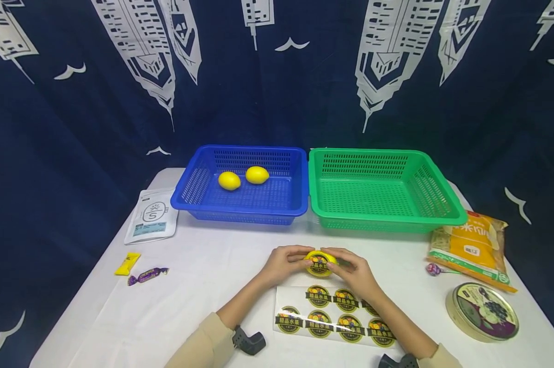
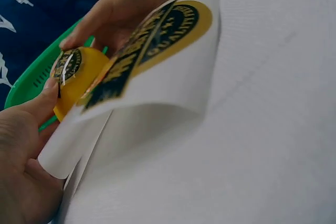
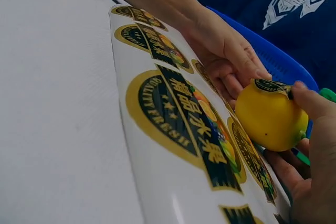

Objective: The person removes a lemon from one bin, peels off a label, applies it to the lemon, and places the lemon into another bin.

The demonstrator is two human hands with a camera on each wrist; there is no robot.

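Over the near middle of the table, a yellow lemon (image 1: 322,274) is held between both hands. A round black-and-gold sticker (image 1: 319,262) lies on its upper side. My left hand (image 1: 281,264) grips the lemon from the left, its thumb at the sticker's edge. From the other side my right hand (image 1: 356,271) holds it, the thumb also on the sticker's edge. In the right wrist view, the sticker's edge stands slightly off the lemon (image 3: 269,116). A glossy white sticker sheet (image 1: 291,296) with several matching stickers lies just below the hands; the right forearm covers part of it.
Behind the hands stand a blue basket (image 1: 240,210) with two lemons (image 1: 257,175) and a green basket (image 1: 392,221). At left are a white pouch (image 1: 152,217) and two wrapped candies (image 1: 148,276). An orange food bag (image 1: 472,245), lollipop (image 1: 435,269) and round tin (image 1: 483,312) sit right.
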